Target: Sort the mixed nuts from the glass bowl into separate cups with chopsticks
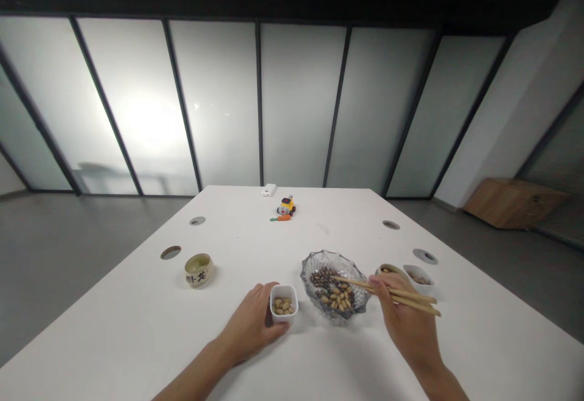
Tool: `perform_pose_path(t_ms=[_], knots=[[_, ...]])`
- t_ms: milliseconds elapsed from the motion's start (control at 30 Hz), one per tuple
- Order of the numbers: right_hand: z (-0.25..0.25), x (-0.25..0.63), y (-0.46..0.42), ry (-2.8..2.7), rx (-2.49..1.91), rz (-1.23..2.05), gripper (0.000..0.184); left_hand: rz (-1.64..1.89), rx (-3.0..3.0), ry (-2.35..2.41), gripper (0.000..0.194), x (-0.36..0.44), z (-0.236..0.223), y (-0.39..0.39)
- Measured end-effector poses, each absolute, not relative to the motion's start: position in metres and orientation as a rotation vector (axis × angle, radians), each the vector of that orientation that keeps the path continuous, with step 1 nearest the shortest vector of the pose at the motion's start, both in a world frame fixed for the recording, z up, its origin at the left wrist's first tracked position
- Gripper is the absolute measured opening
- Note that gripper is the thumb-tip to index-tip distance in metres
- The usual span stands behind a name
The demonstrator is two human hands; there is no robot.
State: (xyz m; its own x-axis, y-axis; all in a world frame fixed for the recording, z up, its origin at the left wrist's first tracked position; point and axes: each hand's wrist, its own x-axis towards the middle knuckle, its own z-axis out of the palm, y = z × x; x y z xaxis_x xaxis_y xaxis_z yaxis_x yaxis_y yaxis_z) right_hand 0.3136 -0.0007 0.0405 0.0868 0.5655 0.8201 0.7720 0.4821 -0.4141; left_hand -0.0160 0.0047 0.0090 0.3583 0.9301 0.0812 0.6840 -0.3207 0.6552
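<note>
Across the near part of a white table (241, 237), two bare hands are busy around a clear glass bowl (347, 261) with a scalloped rim. The left hand (253, 316) grasps a small white cup (283, 319) from its left side, thumb at the near side and fingers at the far side; some pale nuts (283, 307) lie inside it. This cup stands just left of the glass bowl, apart from it. The right hand (408, 322) grips a pair of wooden chopsticks (410, 296), whose tips reach over the bowl's contents — small dark beans (323, 276) toward the far left, larger tan nuts (340, 297) mixed with dark pieces toward the near side. Whether the tips pinch anything, I cannot tell. Just beyond the right hand sit a round bowl (393, 266), partly hidden by it, and a white dish (424, 288) with brownish pieces inside. Well off to the left stands a greenish ceramic bowl (199, 277) with dark characters on its wall. Farther back — near the table's far edge — are a yellow toy vehicle (286, 206), an orange toy carrot (281, 218) just before it, and a white object (269, 190).
</note>
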Motion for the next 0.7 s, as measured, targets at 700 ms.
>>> perform_pose_path(t_ms=[700], knots=[[0.0408, 0.3099, -0.0031, -1.662, -1.095, -0.119, 0.032, 0.633, 2.125, 1.416, 0.061, -0.0172, 0.0051, 0.006]])
